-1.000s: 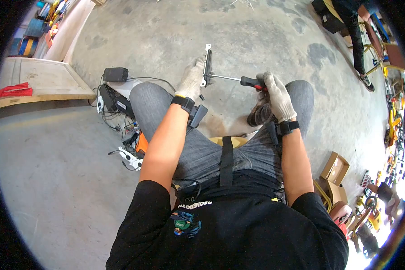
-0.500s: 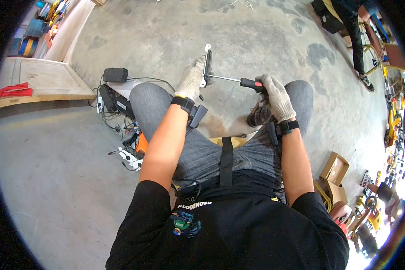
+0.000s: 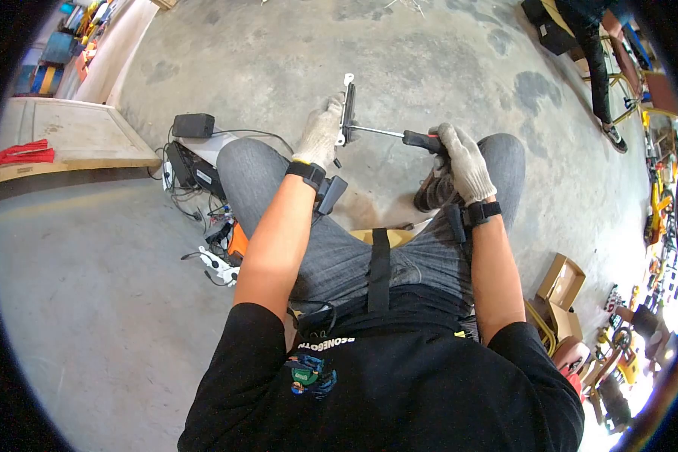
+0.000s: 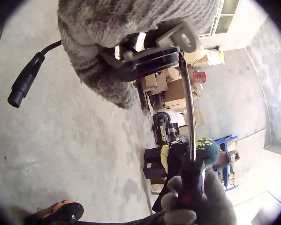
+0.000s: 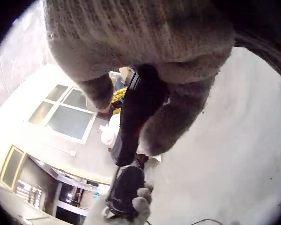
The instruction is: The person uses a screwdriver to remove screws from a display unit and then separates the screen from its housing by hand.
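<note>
- The left hand in a pale knitted glove (image 3: pixel 320 134) has its fingers bent round a long, thin black part with pale metal end tabs (image 3: pixel 349 109).
- The right hand in a matching glove (image 3: pixel 465 162) has its fingers wrapped round the handle of a black-and-red screwdriver with a silver metal shaft (image 3: pixel 416 139).
- Both things are up in the air over the grey concrete floor (image 3: pixel 399 53), in front of the knees.
- The black part's long side runs away from the person. The screwdriver lies almost straight across it, tip to the left, at the near end tab.
- This looks like screw work, but I cannot see a screw.
- Next calls for a steady left hand and a straight twist.
</note>
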The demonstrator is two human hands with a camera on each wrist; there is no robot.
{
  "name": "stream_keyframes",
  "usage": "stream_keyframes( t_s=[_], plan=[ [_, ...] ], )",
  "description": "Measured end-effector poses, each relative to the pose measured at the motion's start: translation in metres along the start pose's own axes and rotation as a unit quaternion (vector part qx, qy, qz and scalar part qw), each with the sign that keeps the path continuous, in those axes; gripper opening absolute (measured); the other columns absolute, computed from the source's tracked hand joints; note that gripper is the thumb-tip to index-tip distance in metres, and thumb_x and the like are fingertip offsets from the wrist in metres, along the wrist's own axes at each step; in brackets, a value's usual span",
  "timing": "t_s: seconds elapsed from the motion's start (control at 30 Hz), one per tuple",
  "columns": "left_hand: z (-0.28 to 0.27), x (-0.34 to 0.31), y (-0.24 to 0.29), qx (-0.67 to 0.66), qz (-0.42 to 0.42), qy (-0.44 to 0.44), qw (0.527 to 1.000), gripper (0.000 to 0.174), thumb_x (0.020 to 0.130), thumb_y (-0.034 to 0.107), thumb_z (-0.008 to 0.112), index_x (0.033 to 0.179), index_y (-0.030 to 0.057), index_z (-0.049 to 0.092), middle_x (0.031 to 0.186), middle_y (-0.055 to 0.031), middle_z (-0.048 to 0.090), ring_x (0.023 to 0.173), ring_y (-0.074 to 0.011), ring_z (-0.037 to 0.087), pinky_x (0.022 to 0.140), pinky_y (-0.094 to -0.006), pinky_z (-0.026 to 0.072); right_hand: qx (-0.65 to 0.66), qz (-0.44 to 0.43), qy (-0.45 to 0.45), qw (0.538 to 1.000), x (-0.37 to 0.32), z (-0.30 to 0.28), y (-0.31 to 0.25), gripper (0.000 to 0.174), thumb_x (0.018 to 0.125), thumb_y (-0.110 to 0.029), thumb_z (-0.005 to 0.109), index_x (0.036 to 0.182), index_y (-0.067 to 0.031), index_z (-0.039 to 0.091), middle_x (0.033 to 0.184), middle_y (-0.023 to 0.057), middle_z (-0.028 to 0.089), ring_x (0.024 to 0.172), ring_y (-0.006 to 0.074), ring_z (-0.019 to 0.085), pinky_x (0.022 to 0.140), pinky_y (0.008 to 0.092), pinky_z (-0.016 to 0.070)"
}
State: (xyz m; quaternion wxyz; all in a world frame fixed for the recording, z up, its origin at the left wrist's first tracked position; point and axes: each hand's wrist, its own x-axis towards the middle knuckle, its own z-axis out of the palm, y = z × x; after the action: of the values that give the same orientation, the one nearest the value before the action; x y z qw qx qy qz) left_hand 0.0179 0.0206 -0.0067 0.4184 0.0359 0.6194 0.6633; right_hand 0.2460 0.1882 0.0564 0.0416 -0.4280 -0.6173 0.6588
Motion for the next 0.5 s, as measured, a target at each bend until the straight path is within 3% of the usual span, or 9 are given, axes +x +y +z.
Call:
stream_keyframes(
  t_s=[0.03, 0.1, 0.3, 0.43, 0.5],
  plan=[
    [0.002, -0.001, 0.0, 0.007, -0.001, 0.008, 1.0, 0.039, 0.108, 0.041, 0.052, 0.127, 0.0092, 0.062, 0.098, -0.009, 0.069, 0.077, -0.0191, 0.069, 0.063, -0.0367, 0.0627, 0.0, 0.0, 0.0, 1.0, 0.001, 0.0, 0.003, 0.039, 0.097, -0.025, 0.064, 0.123, 0.0043, 0.063, 0.103, 0.0097, 0.066, 0.088, 0.0166, 0.066, 0.077, 0.0291, 0.0551],
    [0.002, -0.002, 0.001, 0.014, -0.002, 0.018, 1.0, 0.038, 0.108, 0.04, 0.052, 0.127, 0.0096, 0.063, 0.098, -0.0089, 0.069, 0.077, -0.0189, 0.069, 0.063, -0.0361, 0.0625, 0.128, -0.039, 0.005, 0.991, 0.002, 0.001, 0.008, 0.037, 0.096, -0.021, 0.064, 0.122, 0.0048, 0.063, 0.104, 0.0106, 0.066, 0.09, 0.0175, 0.067, 0.081, 0.0294, 0.0555],
    [0.003, -0.002, 0.003, 0.032, -0.003, 0.013, 0.999, 0.038, 0.108, 0.04, 0.052, 0.127, 0.009, 0.063, 0.099, -0.0093, 0.069, 0.076, -0.0192, 0.069, 0.063, -0.0361, 0.0621, 0.167, -0.1, 0.006, 0.981, 0.005, 0.001, 0.015, 0.038, 0.093, -0.016, 0.069, 0.123, 0.0064, 0.062, 0.105, 0.0117, 0.066, 0.095, 0.0207, 0.067, 0.091, 0.0309, 0.0556],
    [0.001, -0.003, 0.001, 0.016, 0.007, 0.0, 1.0, 0.04, 0.108, 0.042, 0.053, 0.127, 0.0085, 0.063, 0.099, -0.0094, 0.069, 0.077, -0.0188, 0.069, 0.063, -0.0364, 0.0614, 0.192, -0.08, 0.012, 0.978, 0.002, 0.005, 0.007, 0.037, 0.095, -0.021, 0.068, 0.121, 0.0052, 0.064, 0.102, 0.0094, 0.066, 0.093, 0.0195, 0.066, 0.084, 0.0307, 0.0556],
    [-0.001, 0.0, -0.002, 0.019, 0.013, -0.001, 1.0, 0.041, 0.108, 0.043, 0.053, 0.127, 0.0082, 0.063, 0.099, -0.0094, 0.069, 0.078, -0.0186, 0.069, 0.063, -0.0358, 0.0606, -0.002, 0.005, 0.017, 1.0, -0.002, 0.004, -0.001, 0.037, 0.098, -0.026, 0.065, 0.12, 0.0033, 0.066, 0.097, 0.0062, 0.065, 0.089, 0.0169, 0.064, 0.075, 0.0293, 0.0538]
  ],
)
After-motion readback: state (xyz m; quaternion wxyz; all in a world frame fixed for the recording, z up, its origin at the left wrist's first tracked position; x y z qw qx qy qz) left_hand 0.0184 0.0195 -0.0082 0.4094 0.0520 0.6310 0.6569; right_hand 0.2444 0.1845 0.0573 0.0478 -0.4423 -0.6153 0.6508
